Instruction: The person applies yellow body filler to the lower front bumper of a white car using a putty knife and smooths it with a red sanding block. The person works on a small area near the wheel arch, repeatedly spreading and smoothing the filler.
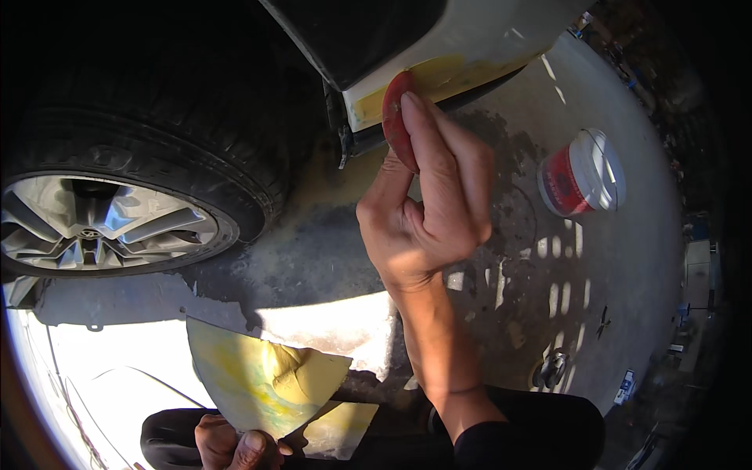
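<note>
Right hand (435,196): one, mine, bare; thumb and fingers pinch a red spreader (396,129), forefinger laid along its face, presumably to steady and press the thin blade.

Yellow-coated patch (442,77): directly beyond my right fingertips, low on a pale car panel (489,35). Spreader overlaps it in view; whether the edge touches I cannot tell.

Left hand (239,448): one, mine, nearer my body, below and left of the right grip. Thumb clamps the corner of a fan-shaped plate (219,356) from above, fingers underneath; held face-up, I judge, so the yellow paste (288,372) heaped on it stays put within reach.

Second sheet (341,431): smeared pale yellow, partly under the plate, just right of my left thumb; whether those fingers hold it also, I cannot tell.

Tyre (157,145) with silver spoked rim (102,223): left of my right grip, well apart from it.

Bucket (568,184), white and red, handled: right of the same grip, on the floor, tilted as the lens shows it.

Floor (646,258): grey, dark-stained near my right wrist, striped with light; glaring sunlight beyond my left hand. Room: shadowed, small clutter along the far right.
</note>
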### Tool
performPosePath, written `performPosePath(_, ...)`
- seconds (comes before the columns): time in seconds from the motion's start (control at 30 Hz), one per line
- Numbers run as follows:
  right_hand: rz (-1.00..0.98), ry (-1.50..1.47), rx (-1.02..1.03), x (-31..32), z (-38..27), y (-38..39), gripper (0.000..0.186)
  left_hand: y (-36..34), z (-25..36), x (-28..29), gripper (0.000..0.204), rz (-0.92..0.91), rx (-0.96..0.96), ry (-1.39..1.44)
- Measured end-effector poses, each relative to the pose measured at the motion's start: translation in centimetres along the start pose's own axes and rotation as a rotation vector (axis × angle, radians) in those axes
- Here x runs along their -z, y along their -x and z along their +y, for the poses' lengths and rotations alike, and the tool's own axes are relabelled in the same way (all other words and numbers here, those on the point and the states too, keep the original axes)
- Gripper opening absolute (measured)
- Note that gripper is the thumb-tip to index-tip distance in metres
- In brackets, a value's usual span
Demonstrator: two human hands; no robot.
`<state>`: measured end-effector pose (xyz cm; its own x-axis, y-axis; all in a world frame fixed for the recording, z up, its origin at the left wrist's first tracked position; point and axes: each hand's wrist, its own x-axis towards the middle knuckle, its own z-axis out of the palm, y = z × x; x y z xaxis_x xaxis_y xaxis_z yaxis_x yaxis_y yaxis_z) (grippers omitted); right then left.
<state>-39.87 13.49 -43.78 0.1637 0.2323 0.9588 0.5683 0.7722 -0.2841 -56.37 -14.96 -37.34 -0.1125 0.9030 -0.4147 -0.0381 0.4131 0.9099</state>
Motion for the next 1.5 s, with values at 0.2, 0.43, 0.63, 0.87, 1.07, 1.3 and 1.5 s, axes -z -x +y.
performPosePath(0.2,-0.104,0.005,0.020,-0.4,-1.0,1.9,0.040,-0.1,0.0,-0.6,0.061,0.022,0.001,0.011)
performPosePath(0.43,-0.142,-0.055,0.032,1.6,-0.6,1.7,0.045,-0.3,1.1,-1.1,0.062,-0.005,0.039,0.008)
performPosePath(0.63,0.089,-0.004,0.016,2.0,1.6,-2.8,0.037,-0.3,1.2,-1.3,0.065,-0.007,0.061,-0.010)
performPosePath(0.87,-0.005,0.039,0.095,1.2,1.2,-2.4,0.039,-0.3,1.1,-1.1,0.065,-0.010,0.040,-0.037)
performPosePath(1.07,-0.205,-0.039,0.035,0.7,-1.5,0.9,0.042,-0.6,0.9,-1.0,0.064,-0.026,0.018,-0.044)
performPosePath(1.3,-0.009,-0.093,-0.029,2.0,0.6,0.1,0.038,-0.7,0.8,-1.1,0.061,-0.027,0.023,-0.039)
performPosePath(1.5,0.099,-0.002,0.009,1.1,2.0,-1.4,0.034,-1.0,1.0,-1.3,0.061,-0.045,0.005,-0.044)
